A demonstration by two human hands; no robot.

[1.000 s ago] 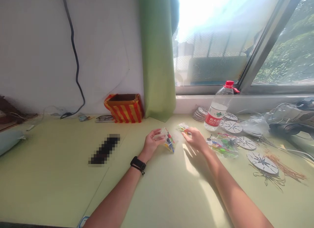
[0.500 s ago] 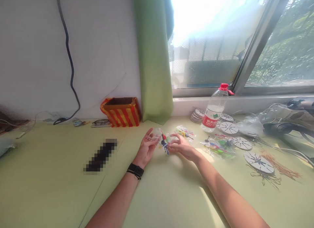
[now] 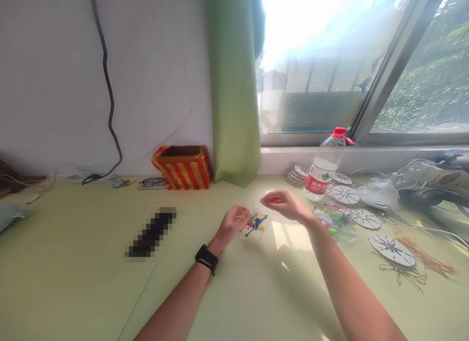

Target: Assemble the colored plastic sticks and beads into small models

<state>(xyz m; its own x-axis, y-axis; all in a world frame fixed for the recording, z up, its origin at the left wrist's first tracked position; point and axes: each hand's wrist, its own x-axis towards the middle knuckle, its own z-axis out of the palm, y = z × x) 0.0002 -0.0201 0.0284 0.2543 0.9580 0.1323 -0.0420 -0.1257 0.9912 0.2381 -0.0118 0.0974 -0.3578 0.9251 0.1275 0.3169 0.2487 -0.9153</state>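
The person's left hand (image 3: pixel 232 223), with a black band (image 3: pixel 207 257) at the wrist, has its fingers curled and closed on the left edge of a small clear plastic bag of red, blue, green and yellow pieces (image 3: pixel 255 224), which sits just in front of the fingertips over the middle of the pale green tabletop (image 3: pixel 227 302); whether the bag touches the surface cannot be told. The right hand (image 3: pixel 286 205) is apart from the left, beyond the bag and to its right, its fingers bent inward; whether they grip anything cannot be told. Near the right forearm lies a larger clear bag of coloured pieces (image 3: pixel 335 223), and behind it stands a clear plastic bottle with a red cap and label (image 3: pixel 322 170). Round white slotted discs (image 3: pixel 392 249) lie farther right, beside a bundle of thin orange-brown strands (image 3: pixel 427 253).
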